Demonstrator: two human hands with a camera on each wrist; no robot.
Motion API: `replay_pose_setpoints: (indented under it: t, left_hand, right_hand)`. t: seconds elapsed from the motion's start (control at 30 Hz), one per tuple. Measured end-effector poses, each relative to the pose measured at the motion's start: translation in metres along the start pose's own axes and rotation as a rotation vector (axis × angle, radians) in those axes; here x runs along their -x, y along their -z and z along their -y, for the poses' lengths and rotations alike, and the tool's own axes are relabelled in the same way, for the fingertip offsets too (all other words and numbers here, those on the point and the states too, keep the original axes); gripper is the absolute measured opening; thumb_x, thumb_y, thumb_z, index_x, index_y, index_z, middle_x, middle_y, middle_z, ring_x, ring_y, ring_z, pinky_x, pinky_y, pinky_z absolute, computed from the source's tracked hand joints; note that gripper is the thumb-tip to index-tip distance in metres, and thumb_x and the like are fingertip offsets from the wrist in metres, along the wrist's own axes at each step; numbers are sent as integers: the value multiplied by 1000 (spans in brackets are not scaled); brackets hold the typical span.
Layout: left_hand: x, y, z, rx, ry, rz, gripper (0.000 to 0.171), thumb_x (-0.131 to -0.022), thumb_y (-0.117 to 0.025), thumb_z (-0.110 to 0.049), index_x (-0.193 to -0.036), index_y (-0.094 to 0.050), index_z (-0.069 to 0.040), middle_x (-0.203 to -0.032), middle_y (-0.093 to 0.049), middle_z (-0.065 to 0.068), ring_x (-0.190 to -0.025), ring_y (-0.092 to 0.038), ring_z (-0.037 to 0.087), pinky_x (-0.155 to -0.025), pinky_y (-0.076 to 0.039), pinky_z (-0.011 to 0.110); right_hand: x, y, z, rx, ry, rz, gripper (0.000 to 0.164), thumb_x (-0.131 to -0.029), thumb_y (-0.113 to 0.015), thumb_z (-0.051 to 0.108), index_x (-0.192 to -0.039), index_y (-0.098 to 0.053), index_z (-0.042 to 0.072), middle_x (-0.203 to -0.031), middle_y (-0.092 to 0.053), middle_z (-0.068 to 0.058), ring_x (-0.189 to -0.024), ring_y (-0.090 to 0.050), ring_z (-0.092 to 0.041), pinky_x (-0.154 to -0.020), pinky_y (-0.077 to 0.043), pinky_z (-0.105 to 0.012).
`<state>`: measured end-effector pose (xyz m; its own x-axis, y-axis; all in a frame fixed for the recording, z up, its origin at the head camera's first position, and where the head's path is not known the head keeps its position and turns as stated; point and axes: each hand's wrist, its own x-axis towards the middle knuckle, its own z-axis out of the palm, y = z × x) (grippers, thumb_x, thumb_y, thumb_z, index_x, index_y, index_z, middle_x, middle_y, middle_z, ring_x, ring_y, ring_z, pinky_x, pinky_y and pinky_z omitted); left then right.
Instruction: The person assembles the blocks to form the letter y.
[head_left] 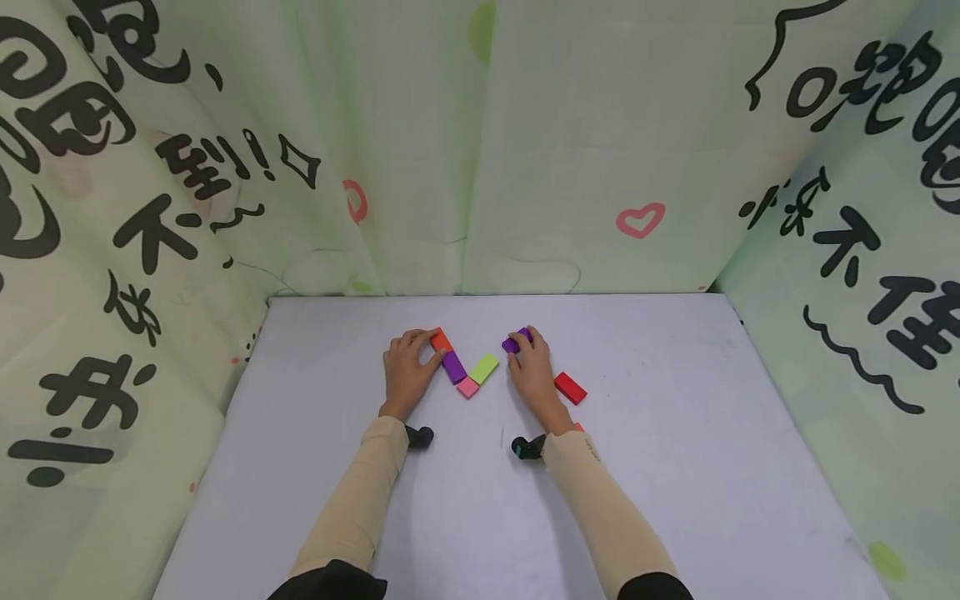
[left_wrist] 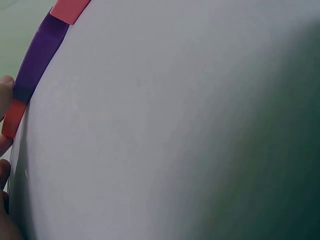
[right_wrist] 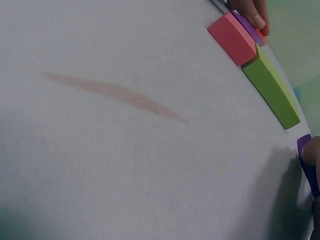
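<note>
My left hand (head_left: pixel 405 373) pinches an orange block (head_left: pixel 442 340) at the upper left end of a bent row, its thumb near where that block meets a purple block (head_left: pixel 453 367). A pink block (head_left: pixel 468 387) forms the low corner of the row, and a lime green block (head_left: pixel 483 368) slants up to the right from it. Right of the green one, my right hand (head_left: pixel 534 372) grips another purple block (head_left: pixel 512 345) between thumb and fingers. In the right wrist view a gap separates this purple block (right_wrist: pixel 303 145) from the green block (right_wrist: pixel 272 90).
A red block (head_left: pixel 571 388) lies just right of my right hand. Another reddish piece (head_left: pixel 579 427) shows partly behind the right wrist. Printed curtains (head_left: pixel 555 167) stand around the back and sides of the white table (head_left: pixel 675 467). A pinkish smear (right_wrist: pixel 117 93) marks its surface.
</note>
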<state>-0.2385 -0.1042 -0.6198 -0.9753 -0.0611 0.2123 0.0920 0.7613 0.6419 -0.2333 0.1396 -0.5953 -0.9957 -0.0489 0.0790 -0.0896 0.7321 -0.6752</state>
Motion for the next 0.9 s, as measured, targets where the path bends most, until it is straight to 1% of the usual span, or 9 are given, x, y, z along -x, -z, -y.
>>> replay_pose_setpoints:
  t: [0.2,0.4,0.7,0.9]
  left_hand:
    - [0,0,0,8,-7,0,48,-98,-72,-41,-142,-64,-24,-140,-62,5,-126,-52,30,-103,-37,50]
    - [1,1,-1,16,-9,1,48,-98,-72,-41,-142,-65,-24,-141,-62,5,-127,-52,31,-105,-37,51]
    - [1,2,0,10,4,7,48,-98,-72,-41,-143,-64,-25,-142,-61,5,-129,-51,31,-108,-36,52]
    - [1,2,0,15,6,16,49,-99,-71,-42,-144,-63,-26,-142,-61,5,-129,-51,30,-107,-35,51]
  right_hand:
    - [3,-4,0,-43,30,38,43,-108,-54,15,-150,-53,8,-170,-27,-19,-159,-25,-39,-126,-30,-52]
    - [3,-10,-4,-76,76,15,38,-110,-48,14,-147,-58,9,-169,-33,-16,-158,-30,-37,-127,-29,-52]
    - [1,-17,-9,-105,102,-24,36,-109,-51,13,-143,-62,11,-167,-39,-14,-157,-35,-35,-126,-32,-50]
    - [1,-16,-10,-101,105,-20,35,-109,-53,14,-142,-64,14,-167,-40,-12,-156,-37,-34,-126,-32,-50]
